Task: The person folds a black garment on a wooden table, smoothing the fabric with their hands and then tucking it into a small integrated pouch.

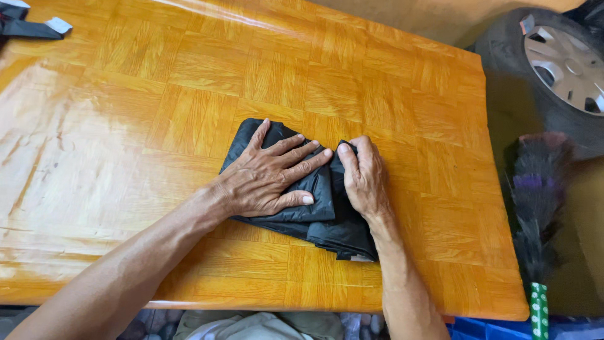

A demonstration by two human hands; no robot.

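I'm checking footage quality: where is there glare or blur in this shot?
Head view: strong white glare washes the glossy table at left and along the top edge; the left hand, right hand and black cloth are sharp; the duster at right is soft; table edges bow slightly.

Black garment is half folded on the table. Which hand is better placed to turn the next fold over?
Right, probably. The right hand already has its fingers curled on the raised edge of the black garment. The left hand lies flat and spread on the folded part, pinning it to the table.
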